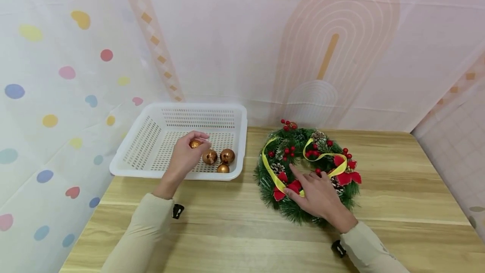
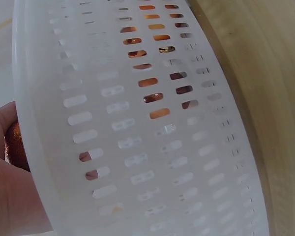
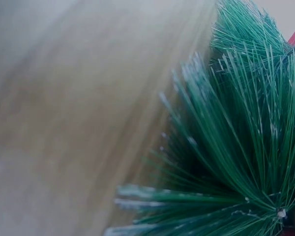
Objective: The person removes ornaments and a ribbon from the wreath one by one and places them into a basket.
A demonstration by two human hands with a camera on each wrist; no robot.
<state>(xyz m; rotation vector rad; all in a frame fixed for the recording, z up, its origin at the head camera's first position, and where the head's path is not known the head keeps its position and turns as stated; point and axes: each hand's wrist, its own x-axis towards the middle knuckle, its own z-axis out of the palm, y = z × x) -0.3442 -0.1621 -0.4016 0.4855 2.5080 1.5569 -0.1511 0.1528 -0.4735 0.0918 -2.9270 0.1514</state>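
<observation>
In the head view my left hand point(image 1: 184, 155) is over the front part of a white basket point(image 1: 126, 146), its thumb and fingers holding a glittery copper-coloured Christmas ball point(image 1: 195, 143). The left wrist view shows that ball point(image 2: 15, 146) partly hidden between the fingers beyond the basket's wall point(image 2: 123, 162). Several more copper balls point(image 1: 227, 156) lie in the basket's front right corner. My right hand point(image 1: 320, 195) rests on the near side of a green Christmas wreath point(image 1: 297, 214), index finger stretched toward its centre. A yellow ribbon point(image 1: 268, 165) loops over the wreath; red flowers point(image 1: 346, 174), berries and pine cones decorate it.
The basket stands at the back left of a wooden table point(image 1: 235, 222), the wreath right of it. A patterned cloth wall point(image 1: 227, 45) rises directly behind both. Small black clips point(image 1: 178, 211) show by the wrists.
</observation>
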